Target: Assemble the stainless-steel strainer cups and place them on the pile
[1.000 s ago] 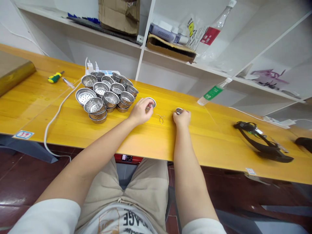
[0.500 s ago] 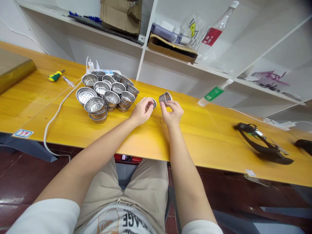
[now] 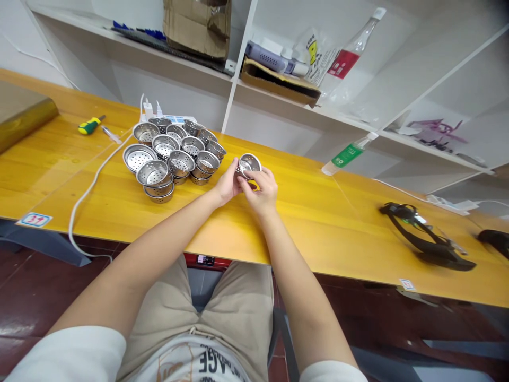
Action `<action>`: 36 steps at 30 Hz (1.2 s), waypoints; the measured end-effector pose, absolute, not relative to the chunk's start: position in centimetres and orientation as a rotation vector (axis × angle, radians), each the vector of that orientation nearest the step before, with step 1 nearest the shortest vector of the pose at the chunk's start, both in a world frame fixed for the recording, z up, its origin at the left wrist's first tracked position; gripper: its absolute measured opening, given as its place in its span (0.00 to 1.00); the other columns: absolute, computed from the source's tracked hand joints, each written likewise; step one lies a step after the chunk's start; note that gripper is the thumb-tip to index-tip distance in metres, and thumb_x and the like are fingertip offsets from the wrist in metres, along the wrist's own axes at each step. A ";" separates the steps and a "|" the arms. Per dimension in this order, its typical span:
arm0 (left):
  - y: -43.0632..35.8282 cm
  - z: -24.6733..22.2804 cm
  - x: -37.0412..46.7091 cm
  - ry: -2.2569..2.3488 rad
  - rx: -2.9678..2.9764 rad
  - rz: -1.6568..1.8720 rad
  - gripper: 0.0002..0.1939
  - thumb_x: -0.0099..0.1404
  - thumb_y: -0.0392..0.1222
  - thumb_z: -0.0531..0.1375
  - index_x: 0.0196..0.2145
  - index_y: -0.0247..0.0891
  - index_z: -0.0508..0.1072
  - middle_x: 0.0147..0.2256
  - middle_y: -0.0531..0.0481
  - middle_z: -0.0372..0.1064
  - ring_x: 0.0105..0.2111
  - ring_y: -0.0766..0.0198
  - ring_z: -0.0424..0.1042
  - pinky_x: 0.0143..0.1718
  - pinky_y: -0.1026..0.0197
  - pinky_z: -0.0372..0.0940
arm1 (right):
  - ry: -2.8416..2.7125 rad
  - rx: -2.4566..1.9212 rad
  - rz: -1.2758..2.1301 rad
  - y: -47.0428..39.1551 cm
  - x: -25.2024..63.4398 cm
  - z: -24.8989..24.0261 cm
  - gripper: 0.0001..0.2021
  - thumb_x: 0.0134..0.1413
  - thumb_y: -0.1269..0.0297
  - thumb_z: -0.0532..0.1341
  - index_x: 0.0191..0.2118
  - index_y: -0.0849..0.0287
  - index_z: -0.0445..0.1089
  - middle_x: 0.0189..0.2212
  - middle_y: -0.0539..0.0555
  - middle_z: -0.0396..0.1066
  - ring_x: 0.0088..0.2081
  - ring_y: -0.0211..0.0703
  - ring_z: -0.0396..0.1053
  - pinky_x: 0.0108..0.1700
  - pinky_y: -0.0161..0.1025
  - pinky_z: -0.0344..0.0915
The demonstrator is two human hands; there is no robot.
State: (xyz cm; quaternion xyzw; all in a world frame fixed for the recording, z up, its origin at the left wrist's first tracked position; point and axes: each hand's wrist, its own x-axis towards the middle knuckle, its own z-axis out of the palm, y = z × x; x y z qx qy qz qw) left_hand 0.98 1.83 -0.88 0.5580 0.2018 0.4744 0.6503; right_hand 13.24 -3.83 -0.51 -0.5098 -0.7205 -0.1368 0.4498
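Note:
A small perforated metal strainer cup [image 3: 250,162] is held above the table between my two hands, its open top tilted toward me. My left hand [image 3: 228,185] grips its left side, and the fingers there are partly hidden. Against the near rim, my right hand [image 3: 263,192] closes with thumb and fingers. Whether a second metal piece sits under or inside this cup, I cannot tell. To the left stands a cluster of similar strainer cups [image 3: 181,162], several of them stacked.
A yellow-green screwdriver [image 3: 90,125] lies at the left, near a white cable [image 3: 93,183]. A green-labelled bottle [image 3: 348,156] stands at the back right. Farther right lies a black headset-like strap [image 3: 425,239]. Shelves [image 3: 274,119] line the table's back edge.
My right hand has moved left with its cup to meet my left hand. The two hands, apart before, are now together at the cup. The thin wire ring near my right hand is no longer visible.

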 end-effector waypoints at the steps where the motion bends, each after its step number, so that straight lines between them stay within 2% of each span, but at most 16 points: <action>1: 1.7 -0.7 0.9 0.445 1.245 1.066 0.36 0.72 0.73 0.44 0.41 0.41 0.77 0.35 0.43 0.78 0.37 0.54 0.79 0.39 0.51 0.76 | -1.781 -1.257 -0.337 -3.8 13.1 -0.6 0.15 0.69 0.52 0.58 0.45 0.53 0.80 0.41 0.58 0.80 0.50 0.53 0.76 0.62 0.59 0.67; 6: 1.7 -0.2 0.7 0.470 1.086 1.097 0.31 0.73 0.68 0.47 0.40 0.40 0.75 0.35 0.44 0.79 0.36 0.57 0.79 0.38 0.53 0.76 | -1.737 -1.302 -0.301 -3.8 12.4 -0.8 0.13 0.68 0.55 0.59 0.46 0.52 0.80 0.44 0.58 0.81 0.59 0.58 0.70 0.63 0.62 0.65; 9: 2.0 -0.3 0.8 0.502 1.022 1.125 0.28 0.73 0.67 0.49 0.39 0.40 0.74 0.34 0.46 0.78 0.36 0.58 0.78 0.38 0.55 0.75 | -1.694 -1.327 -0.280 -4.0 12.1 -0.7 0.11 0.66 0.55 0.61 0.43 0.51 0.80 0.42 0.56 0.81 0.60 0.60 0.68 0.63 0.64 0.64; 14: 1.8 -0.4 1.0 0.539 0.844 1.113 0.22 0.73 0.59 0.52 0.37 0.39 0.73 0.31 0.49 0.76 0.34 0.62 0.77 0.34 0.61 0.72 | -1.660 -1.297 -0.286 -4.4 12.2 -0.2 0.12 0.66 0.53 0.61 0.39 0.53 0.79 0.36 0.56 0.80 0.49 0.55 0.70 0.56 0.56 0.69; 19: 1.2 -0.1 0.7 0.542 0.807 1.107 0.22 0.69 0.60 0.58 0.36 0.36 0.73 0.30 0.49 0.73 0.29 0.64 0.73 0.31 0.63 0.69 | -1.551 -1.203 -0.089 -4.2 12.3 -0.3 0.18 0.68 0.48 0.59 0.35 0.56 0.76 0.32 0.54 0.77 0.36 0.46 0.71 0.45 0.45 0.70; 24: 1.1 -0.1 0.5 0.564 0.962 1.154 0.18 0.70 0.56 0.57 0.40 0.37 0.74 0.33 0.49 0.73 0.29 0.64 0.72 0.28 0.65 0.67 | -1.411 -1.101 0.299 -3.9 12.0 -0.4 0.26 0.64 0.38 0.59 0.29 0.57 0.71 0.25 0.50 0.71 0.28 0.39 0.67 0.33 0.38 0.66; 28: 1.2 -0.4 0.3 0.555 1.242 1.196 0.16 0.70 0.51 0.55 0.44 0.37 0.75 0.35 0.48 0.73 0.29 0.64 0.70 0.25 0.66 0.65 | -1.339 -1.066 0.532 -3.9 12.1 0.0 0.31 0.61 0.33 0.59 0.22 0.56 0.65 0.16 0.46 0.59 0.19 0.35 0.57 0.24 0.36 0.57; 31: 1.3 -0.5 0.1 0.550 1.342 1.207 0.17 0.71 0.51 0.54 0.46 0.37 0.75 0.35 0.48 0.73 0.29 0.64 0.70 0.25 0.66 0.64 | -1.324 -1.087 0.626 -3.9 12.2 0.4 0.32 0.60 0.32 0.60 0.19 0.55 0.61 0.14 0.45 0.56 0.17 0.34 0.55 0.21 0.35 0.54; 36: 1.2 -0.6 0.0 0.548 1.396 1.180 0.18 0.72 0.52 0.53 0.48 0.38 0.73 0.33 0.50 0.72 0.25 0.65 0.69 0.23 0.65 0.62 | -1.370 -1.090 0.708 -3.9 12.5 0.3 0.33 0.58 0.31 0.60 0.19 0.54 0.58 0.16 0.48 0.60 0.20 0.36 0.60 0.24 0.35 0.60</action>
